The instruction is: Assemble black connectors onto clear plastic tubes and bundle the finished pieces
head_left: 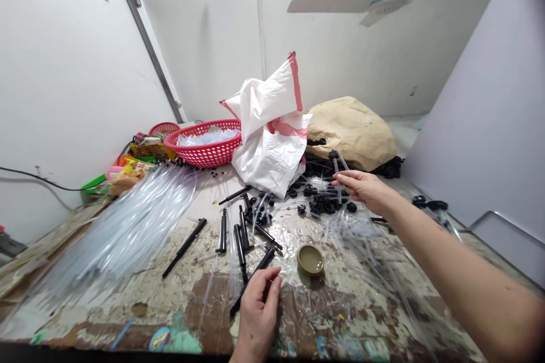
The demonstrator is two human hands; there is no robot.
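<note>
My right hand (357,186) is raised over the right half of the table, thumb and fingers pinched on a clear plastic tube (336,165). A black plastic fitting (333,154) shows at the tube's upper end. Near the front edge, my left hand (259,315) is curled, thumb close to the index finger; whether anything is inside is hidden. A long black tube (264,260) runs behind this hand, and I cannot tell if they touch. Several other black tubes (239,244) lie beyond it. To its right stands a small round bowl (310,261) with liquid.
Long clear tubes (128,227) lie bundled at left. Behind are a red basket (204,153) of clear pieces, a white sack (272,147) and a tan bag (351,130). Black fittings (326,204) and loose clear tubes (357,227) cover the right side.
</note>
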